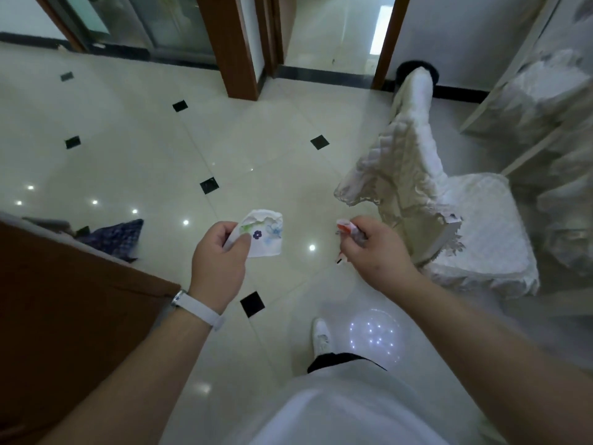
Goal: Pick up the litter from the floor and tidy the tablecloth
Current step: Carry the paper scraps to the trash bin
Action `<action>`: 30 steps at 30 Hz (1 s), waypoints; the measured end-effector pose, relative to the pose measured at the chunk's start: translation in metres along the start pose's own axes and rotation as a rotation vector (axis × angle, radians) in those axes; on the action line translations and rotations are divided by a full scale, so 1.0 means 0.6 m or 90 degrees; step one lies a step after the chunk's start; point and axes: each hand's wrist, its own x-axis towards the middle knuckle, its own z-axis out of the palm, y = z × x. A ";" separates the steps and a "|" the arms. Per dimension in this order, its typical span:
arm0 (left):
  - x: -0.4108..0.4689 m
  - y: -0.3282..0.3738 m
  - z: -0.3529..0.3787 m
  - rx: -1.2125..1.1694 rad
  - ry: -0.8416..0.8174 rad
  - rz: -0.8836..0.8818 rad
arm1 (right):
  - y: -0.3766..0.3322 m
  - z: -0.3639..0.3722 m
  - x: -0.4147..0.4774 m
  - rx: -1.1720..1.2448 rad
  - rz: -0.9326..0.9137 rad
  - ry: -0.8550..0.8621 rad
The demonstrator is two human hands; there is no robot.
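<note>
A brown tabletop (pixel 64 300), cut off at the lower-left corner, hides part of a blue patterned cloth (pixel 118 239) lying crumpled on the tiled floor (pixel 128 155) beyond its far edge. Above mid-floor the left grip (pixel 218 255) pinches a torn white floral paper scrap (pixel 268 234) between thumb and curled fingers, while the right grip (pixel 375 252) closes round a crumpled red-and-white wrapper (pixel 345 227), mostly buried in the fingers. A tiny dark scrap (pixel 339 260), too small to identify, lies on the floor just below that hand, near a blurred lace-covered chair (pixel 481 236) at the right.
</note>
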 end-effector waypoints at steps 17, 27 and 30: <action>0.376 0.144 0.140 0.036 -0.040 0.079 | -0.006 -0.077 0.384 0.065 0.042 0.015; 0.688 0.157 0.176 0.021 -0.141 0.073 | -0.044 -0.030 0.647 0.015 0.136 0.124; 0.796 0.177 0.184 0.023 -0.191 0.078 | -0.076 -0.024 0.731 0.013 0.170 0.133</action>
